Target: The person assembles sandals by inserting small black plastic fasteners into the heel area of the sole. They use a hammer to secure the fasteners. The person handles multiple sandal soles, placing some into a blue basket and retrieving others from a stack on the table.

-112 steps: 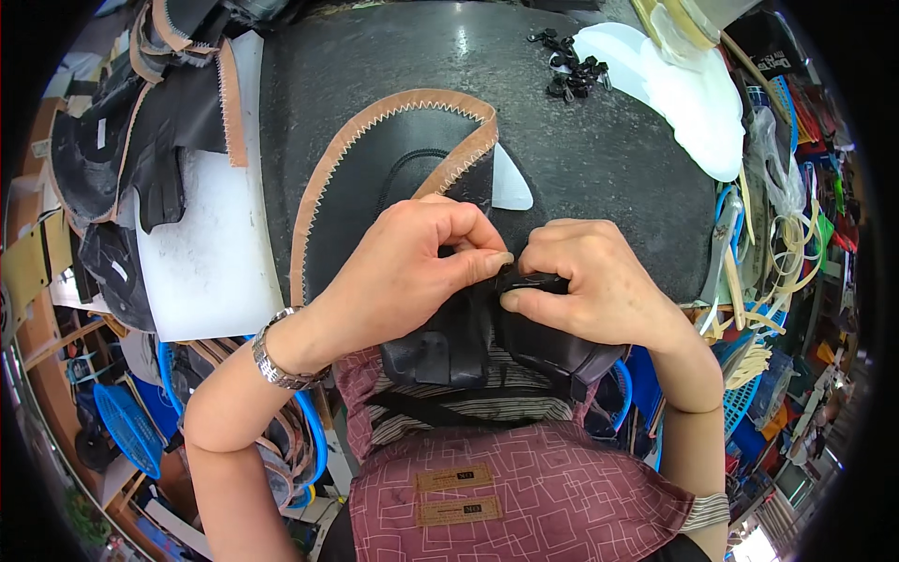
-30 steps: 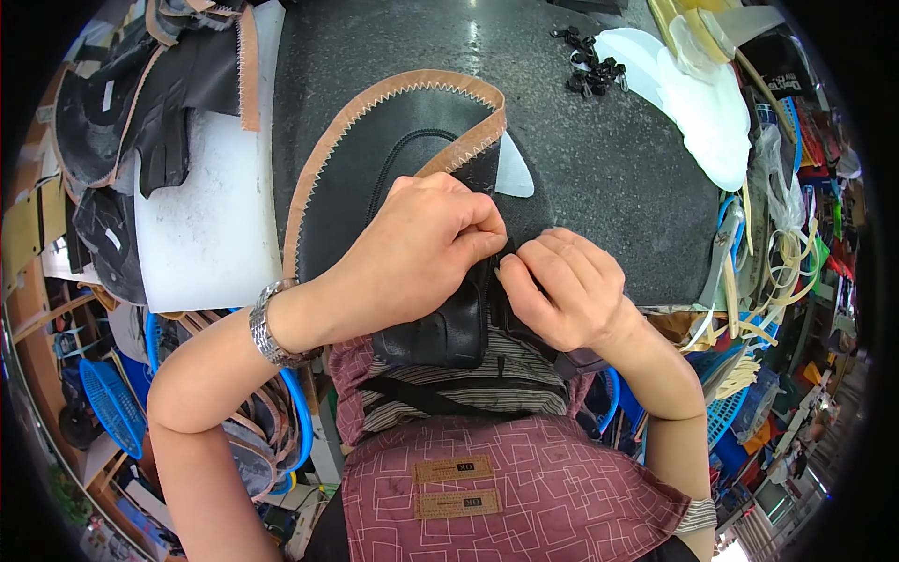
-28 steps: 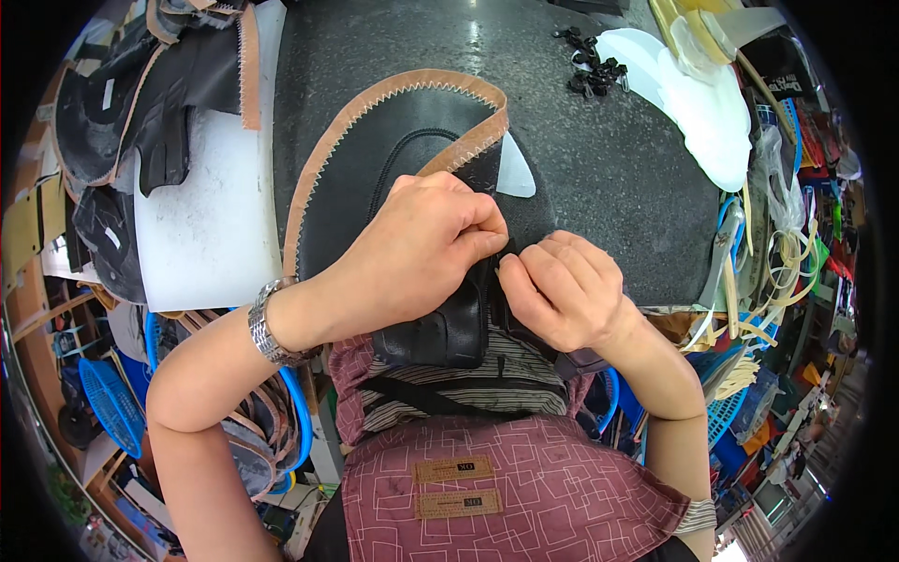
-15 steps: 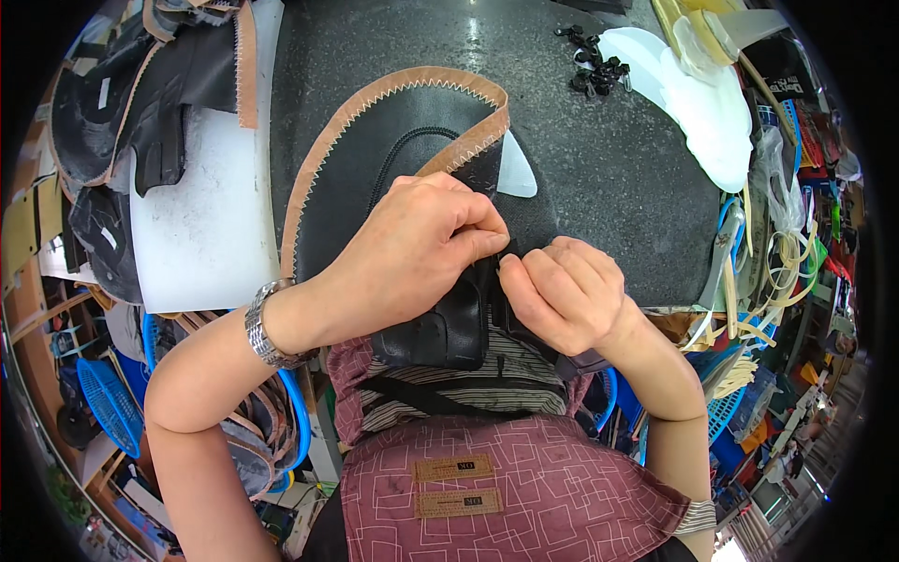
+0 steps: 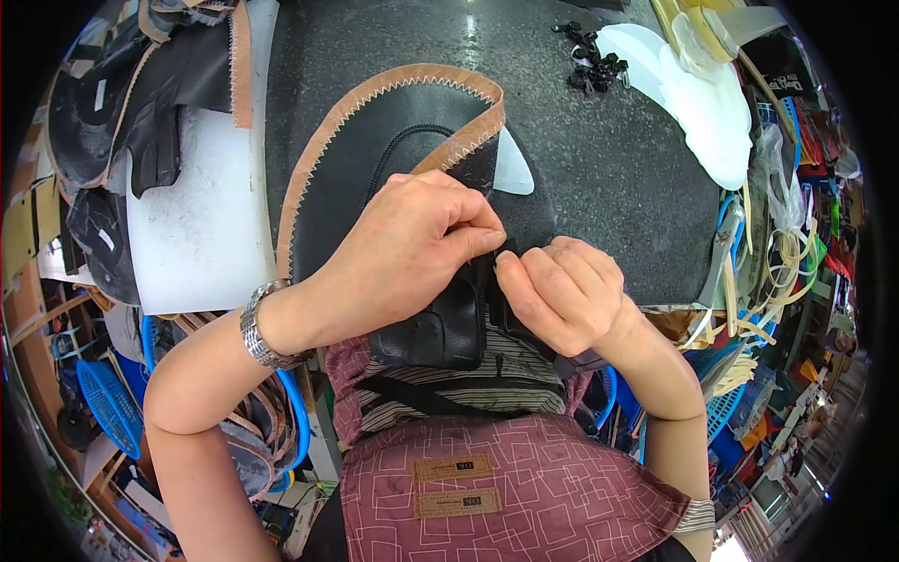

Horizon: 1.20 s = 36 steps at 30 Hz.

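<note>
A black leather boot upper (image 5: 440,98), edged with a tan strip and white zigzag stitching, lies folded on the dark worktop and hangs over its near edge. Above its inner edge my left hand (image 5: 421,229), with a metal watch on the wrist, pinches thumb and forefinger together. Close by on the right, my right hand (image 5: 567,290) is closed, its fingers curled and thumb pressed in. Between the fingertips sits a small black bit (image 5: 508,246) at the upper's edge; its exact kind is hidden. Below the hands runs what looks like a zip (image 5: 486,304).
Several small black zip sliders (image 5: 595,64) lie in a heap at the back right beside white sole-shaped pieces (image 5: 702,122). More black uppers (image 5: 145,103) are stacked on a white board (image 5: 192,244) at the left. Scissors (image 5: 726,239) and pale strips hang at the right edge.
Both hands hold almost the same pose at the upper's edge. The whole view has shifted very slightly, the upper now a little further left.
</note>
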Each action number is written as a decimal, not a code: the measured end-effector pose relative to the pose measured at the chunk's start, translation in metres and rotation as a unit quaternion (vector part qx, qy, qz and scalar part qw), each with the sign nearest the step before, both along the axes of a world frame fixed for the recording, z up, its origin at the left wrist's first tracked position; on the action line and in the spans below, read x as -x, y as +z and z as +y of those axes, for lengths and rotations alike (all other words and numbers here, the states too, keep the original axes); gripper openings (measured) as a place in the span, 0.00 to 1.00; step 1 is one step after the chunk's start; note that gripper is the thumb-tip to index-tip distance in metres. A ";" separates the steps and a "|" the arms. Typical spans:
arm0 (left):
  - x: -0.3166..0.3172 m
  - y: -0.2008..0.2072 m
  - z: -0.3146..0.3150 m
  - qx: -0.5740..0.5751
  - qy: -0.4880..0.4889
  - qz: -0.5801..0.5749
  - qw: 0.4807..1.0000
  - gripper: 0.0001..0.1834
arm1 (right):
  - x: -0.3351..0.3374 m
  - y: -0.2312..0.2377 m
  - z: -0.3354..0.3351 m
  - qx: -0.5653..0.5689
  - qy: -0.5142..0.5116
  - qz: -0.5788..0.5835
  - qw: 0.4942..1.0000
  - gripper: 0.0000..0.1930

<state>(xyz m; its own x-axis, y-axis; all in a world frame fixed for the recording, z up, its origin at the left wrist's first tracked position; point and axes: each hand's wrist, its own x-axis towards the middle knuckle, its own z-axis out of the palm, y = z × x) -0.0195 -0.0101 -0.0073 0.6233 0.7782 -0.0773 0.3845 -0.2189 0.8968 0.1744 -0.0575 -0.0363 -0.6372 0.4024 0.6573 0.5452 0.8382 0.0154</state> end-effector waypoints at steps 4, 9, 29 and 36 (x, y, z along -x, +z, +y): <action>0.000 0.001 0.000 -0.015 -0.011 0.007 1.000 0.06 | 0.000 0.002 -0.002 -0.003 0.001 -0.008 1.000 0.10; -0.004 0.001 -0.005 -0.055 -0.020 0.051 0.997 0.06 | -0.004 0.007 -0.004 -0.047 0.072 -0.046 0.995 0.08; -0.006 -0.011 -0.007 -0.139 -0.042 0.044 0.988 0.05 | -0.007 0.031 -0.039 0.185 0.177 -0.125 0.959 0.09; -0.006 -0.012 0.020 -0.203 -0.047 0.054 0.977 0.06 | -0.054 0.040 -0.046 0.255 -0.191 0.132 0.939 0.05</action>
<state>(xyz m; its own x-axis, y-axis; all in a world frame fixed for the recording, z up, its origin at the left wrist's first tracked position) -0.0137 0.0102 -0.0195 0.6984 0.6984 0.1563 0.4334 -0.5865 0.6842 0.2286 -0.1031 0.0032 -0.2246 0.8735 0.4320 0.7358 0.4427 -0.5124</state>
